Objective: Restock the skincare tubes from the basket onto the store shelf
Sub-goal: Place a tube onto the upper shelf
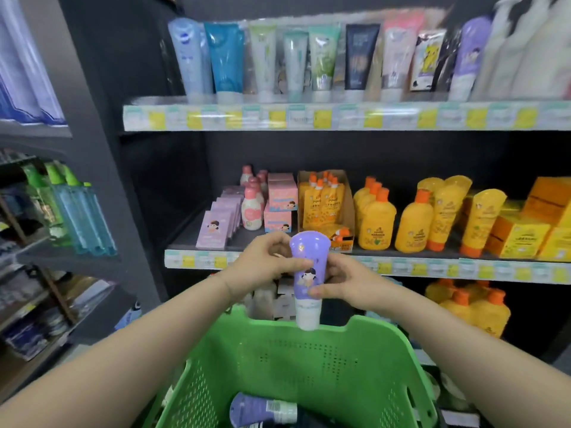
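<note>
Thumb and fingers of the right hand [343,281] pinched the lower body of a purple tube [309,273], with the thumb pressed on its front just above the white cap [307,316]. The left hand [262,264] gripped the same tube from the other side, fingers curled near its flat upper end. Between them the tube stood upright in the air, cap down (a small cartoon figure faced the camera), over the far end of the green basket [309,366]. Both forearms reached forward along the basket's sides. Low in the basket lay a second purple tube [262,409] on its side, its pale cap pointing right; the dark items beside it were too cut off to tell.

Beyond the hands, the middle shelf [401,267] carried lilac boxes [216,230] and pink bottles [251,211] on the left. Further right stood a cardboard tray [347,196] of orange-capped pouches [321,205], then yellow bottles [377,227] and orange boxes [522,236]. The top shelf [309,117] held a blurred row of tubes standing cap down. One matching purple tube [471,57] stood near the right end of that row, just beside white bottles [531,57]. On a separate rack to the left stood green-capped bottles [80,217].
</note>
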A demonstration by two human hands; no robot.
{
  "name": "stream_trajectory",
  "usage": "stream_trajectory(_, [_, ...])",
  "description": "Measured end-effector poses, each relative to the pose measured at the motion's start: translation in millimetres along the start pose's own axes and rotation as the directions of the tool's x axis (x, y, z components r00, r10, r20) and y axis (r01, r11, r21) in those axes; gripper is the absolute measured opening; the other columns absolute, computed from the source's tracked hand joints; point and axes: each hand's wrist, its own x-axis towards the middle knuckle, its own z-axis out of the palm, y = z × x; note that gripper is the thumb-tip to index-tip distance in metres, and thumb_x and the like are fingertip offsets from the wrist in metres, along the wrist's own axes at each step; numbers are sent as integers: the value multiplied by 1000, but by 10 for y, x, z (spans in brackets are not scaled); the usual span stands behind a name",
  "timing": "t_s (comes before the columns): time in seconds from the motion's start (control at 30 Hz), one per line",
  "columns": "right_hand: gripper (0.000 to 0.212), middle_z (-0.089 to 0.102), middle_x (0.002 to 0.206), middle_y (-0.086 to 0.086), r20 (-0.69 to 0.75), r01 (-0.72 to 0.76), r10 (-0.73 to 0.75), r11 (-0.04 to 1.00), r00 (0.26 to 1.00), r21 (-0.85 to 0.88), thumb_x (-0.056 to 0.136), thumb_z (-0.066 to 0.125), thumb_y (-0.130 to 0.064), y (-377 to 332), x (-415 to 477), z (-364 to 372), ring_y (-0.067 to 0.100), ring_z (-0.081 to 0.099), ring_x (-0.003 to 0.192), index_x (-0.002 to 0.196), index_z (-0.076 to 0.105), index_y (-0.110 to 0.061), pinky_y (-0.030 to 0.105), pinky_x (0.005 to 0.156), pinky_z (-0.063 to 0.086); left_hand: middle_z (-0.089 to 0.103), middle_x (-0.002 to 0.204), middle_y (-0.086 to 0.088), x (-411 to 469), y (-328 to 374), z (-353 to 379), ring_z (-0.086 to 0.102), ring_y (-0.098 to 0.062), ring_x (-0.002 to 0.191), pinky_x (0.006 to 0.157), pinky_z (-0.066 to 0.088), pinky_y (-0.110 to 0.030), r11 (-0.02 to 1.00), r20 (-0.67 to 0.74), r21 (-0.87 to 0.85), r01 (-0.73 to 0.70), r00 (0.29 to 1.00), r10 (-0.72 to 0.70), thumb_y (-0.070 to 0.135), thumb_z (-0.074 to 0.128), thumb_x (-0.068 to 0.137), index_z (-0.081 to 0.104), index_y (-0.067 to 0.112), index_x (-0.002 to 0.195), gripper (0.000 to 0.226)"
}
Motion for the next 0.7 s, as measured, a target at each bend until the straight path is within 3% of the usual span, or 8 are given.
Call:
stream_trajectory(0.07, [43,68,115,9,-48,64,-64,998,997,0,81,74,-5,-164,17,-105,25,63,107,120,58,-14,44,98,48,73,95,-6,50,99,-21,69,-20,90,83,54,-32,1000,30,8,-9,1000,9,24,87,64,63,7,107,52])
stream_trajectory(0.1, [43,68,114,10,-69,91,-90,996,994,-1,81,75,-7,-242,27,-153,26,63,107,119,58,-14,45,98,48,73,98,-5,68,151,-21,69,-21,93,84,54,-32,1000,45,20,-13,999,12,27,88,62,63,8,107,55])
stream_trajectory(0.2, [43,69,114,9,-114,127,-129,991,985,-32,80,76,-11,-449,63,-310,28,63,108,120,59,-12,47,96,49,73,96,0,88,328,0,68,-13,87,73,52,-20,999,42,18,-52,998,51,16,86,66,65,10,102,42])
stream_trajectory(0.33, [40,71,108,9,-137,128,-134,991,982,-50,78,79,-21,-680,80,-485,25,66,102,114,63,-19,48,96,50,71,101,-10,112,576,-22,68,-20,88,84,56,-33,993,8,32,-111,994,110,3,84,66,63,14,108,48])
stream_trajectory(0.43, [46,72,103,9,-172,145,-155,987,973,-72,67,80,-34,-817,69,-579,27,67,99,108,64,-21,51,93,50,70,105,-11,173,751,-37,66,-18,85,83,56,-32,988,-15,58,-142,990,143,0,83,66,61,13,109,49])
stream_trajectory(0.5, [39,72,99,9,-212,152,-163,986,964,-69,71,81,-29,-898,51,-652,29,68,95,105,64,-20,51,93,50,71,104,-10,218,867,-37,66,-16,82,82,56,-32,985,-33,57,-162,986,164,1,83,66,61,13,106,47])
stream_trajectory(0.7, [31,72,91,5,-307,146,-168,985,937,-91,77,78,-26,-1155,-48,-806,15,68,82,102,62,-17,34,80,54,72,97,-1,333,1177,-65,67,-14,87,85,55,-31,974,-28,83,-211,976,214,8,84,67,63,15,101,41])
